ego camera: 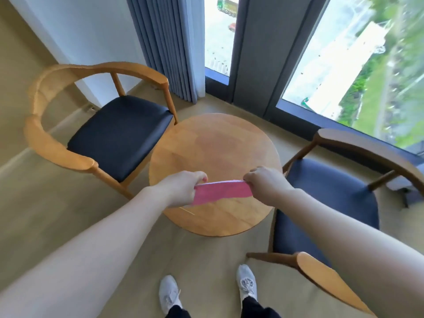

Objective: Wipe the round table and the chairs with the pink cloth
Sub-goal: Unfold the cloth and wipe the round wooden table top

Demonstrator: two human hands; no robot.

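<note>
While we look down from the head view, our left hand (183,188) and right hand (263,180) each close a pinching grip on one end of the pink cloth (221,192), stretched above the round tabletop (215,143) toward 6 o'clock; chairs sit at 10 o'clock (119,136) and 4 o'clock (325,203).

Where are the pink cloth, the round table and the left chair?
pink cloth (221,192), head view, middle of the stretched strip.
round table (213,143), head view, bare top.
left chair (119,136), head view, dark seat cushion.
</note>
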